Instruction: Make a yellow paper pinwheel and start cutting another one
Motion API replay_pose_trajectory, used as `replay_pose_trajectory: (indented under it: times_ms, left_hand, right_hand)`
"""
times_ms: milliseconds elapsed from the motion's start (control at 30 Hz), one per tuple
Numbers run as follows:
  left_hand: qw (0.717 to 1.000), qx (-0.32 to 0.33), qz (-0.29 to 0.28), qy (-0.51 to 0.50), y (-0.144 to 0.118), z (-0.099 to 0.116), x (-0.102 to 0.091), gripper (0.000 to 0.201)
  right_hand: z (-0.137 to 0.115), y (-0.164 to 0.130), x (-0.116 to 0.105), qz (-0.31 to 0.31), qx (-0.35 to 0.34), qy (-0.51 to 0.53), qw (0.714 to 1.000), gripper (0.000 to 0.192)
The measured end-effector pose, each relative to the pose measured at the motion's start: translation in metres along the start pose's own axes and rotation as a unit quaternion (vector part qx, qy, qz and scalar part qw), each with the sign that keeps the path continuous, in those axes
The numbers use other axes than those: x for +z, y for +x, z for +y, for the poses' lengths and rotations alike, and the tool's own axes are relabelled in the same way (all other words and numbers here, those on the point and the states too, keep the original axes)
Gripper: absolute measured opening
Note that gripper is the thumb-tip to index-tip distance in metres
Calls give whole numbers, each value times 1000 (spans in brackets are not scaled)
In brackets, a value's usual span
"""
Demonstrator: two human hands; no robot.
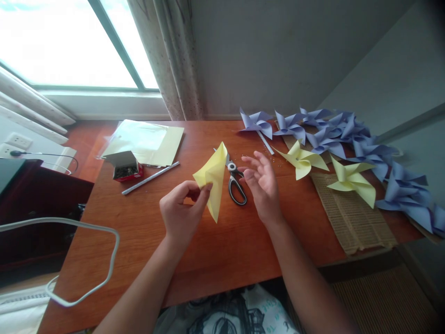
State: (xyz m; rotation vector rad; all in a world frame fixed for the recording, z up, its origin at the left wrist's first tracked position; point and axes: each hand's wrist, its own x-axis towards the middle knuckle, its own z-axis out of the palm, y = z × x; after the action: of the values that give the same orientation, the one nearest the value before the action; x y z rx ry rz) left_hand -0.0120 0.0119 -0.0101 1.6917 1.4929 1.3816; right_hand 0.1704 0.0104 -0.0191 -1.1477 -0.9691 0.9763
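Note:
My left hand (186,204) pinches a folded piece of yellow paper (217,174) between thumb and fingers, holding it up above the table. Part of the paper's folds is hidden by the fingers. To the right of it, my right hand (260,188) is raised with its fingers apart and nothing in it. Between the two hands, a pair of scissors (237,190) with black and grey handles lies on the table, its blades partly behind the yellow paper.
Yellow pinwheels (301,160) and several purple pinwheels (328,141) lie at the right, some over corrugated cardboard (351,213). At the left are yellow paper sheets (170,144), an open red box (128,172) of small dark items and a paper stick (151,178). A white cable (116,250) loops over the near left.

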Motion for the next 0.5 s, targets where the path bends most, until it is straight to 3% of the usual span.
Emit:
replay_pose_trajectory:
  times_ms: [67,167,267,367,500]
  left_hand:
    - [995,87,17,53,-1,3,-1,28]
    - [980,184,-13,70,-3,5,1,20]
    - [965,244,-55,75,-6,3,4,12]
    - [965,246,-69,48,-7,3,5,13]
    - [982,183,-50,-9,-6,10,3,16]
  right_hand:
    - [-3,-6,6,-63,16,20,998,64]
    - [-7,-15,14,-149,40,45,987,74]
    - [-9,-18,19,-170,60,69,981,78]
    - [-9,-17,20,-140,73,89,984,70]
    - [-6,-13,17,-78,79,70,991,48]
